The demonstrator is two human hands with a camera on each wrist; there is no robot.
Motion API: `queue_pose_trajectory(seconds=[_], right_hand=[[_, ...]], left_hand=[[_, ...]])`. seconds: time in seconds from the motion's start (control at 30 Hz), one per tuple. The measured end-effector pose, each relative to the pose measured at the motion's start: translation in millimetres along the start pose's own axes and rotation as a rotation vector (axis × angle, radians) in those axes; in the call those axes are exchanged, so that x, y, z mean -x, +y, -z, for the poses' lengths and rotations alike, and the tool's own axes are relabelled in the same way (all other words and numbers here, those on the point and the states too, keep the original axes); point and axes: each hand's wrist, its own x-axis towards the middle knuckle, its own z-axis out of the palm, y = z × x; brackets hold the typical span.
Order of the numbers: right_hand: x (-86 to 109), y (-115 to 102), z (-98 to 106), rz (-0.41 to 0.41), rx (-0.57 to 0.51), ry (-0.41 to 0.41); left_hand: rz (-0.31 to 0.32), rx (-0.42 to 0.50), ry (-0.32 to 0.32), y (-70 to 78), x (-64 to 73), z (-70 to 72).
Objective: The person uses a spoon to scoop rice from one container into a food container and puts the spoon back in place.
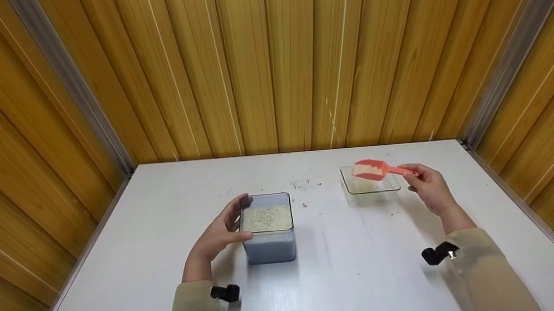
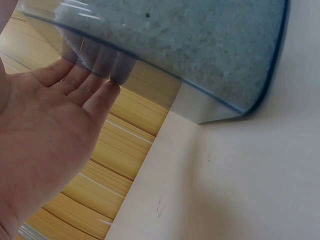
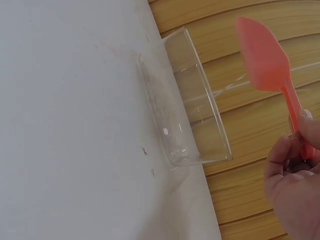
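Note:
My right hand (image 1: 430, 189) pinches the handle of a coral-red scoop (image 1: 371, 170), which carries a heap of pale grains. The scoop is held over a shallow clear glass dish (image 1: 372, 197); in the right wrist view the dish (image 3: 205, 95) lies apart from it, below the raised scoop (image 3: 265, 57). My left hand (image 1: 219, 234) grips the upper left side of a tall bluish see-through container (image 1: 270, 247), thumb at the near side and fingers at the far side. Pale grains fill much of that container, as the left wrist view shows through its wall (image 2: 200, 55).
Both vessels stand on a white table (image 1: 336, 279), the dish farther back and to the right. Small dark crumbs (image 1: 304, 205) are scattered between them. A wood-patterned wall (image 1: 270, 67) rises behind the table, with metal posts at its corners.

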Motion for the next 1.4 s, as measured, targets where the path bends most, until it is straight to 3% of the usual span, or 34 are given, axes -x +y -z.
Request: queue_pose_trajectory(seconds=[0.33, 0.47, 0.73, 1.1, 1.4], right_hand=[[-3.3, -0.2, 9.6, 0.000, 0.337, -0.005], [-4.5, -3.4, 13.8, 0.010, 0.418, -0.013], [-3.4, -11.9, 20.8, 0.077, 0.519, -0.005], [0.4, -25.9, 16.3, 0.188, 0.659, 0.038], [5.8, -22.1, 10.3, 0.294, 0.610, 0.140]], left_hand=[[-0.006, 0.014, -0.016, 0.5, 1.0, -0.6], [-0.012, 0.026, -0.035, 1.2, 1.5, -0.2], [0.005, 0.025, -0.011, 1.0, 0.0, -1.1], [-0.008, 0.016, -0.029, 2.3, 0.1, -0.6], [0.002, 0.008, -0.016, 0.7, -0.1, -1.6]])
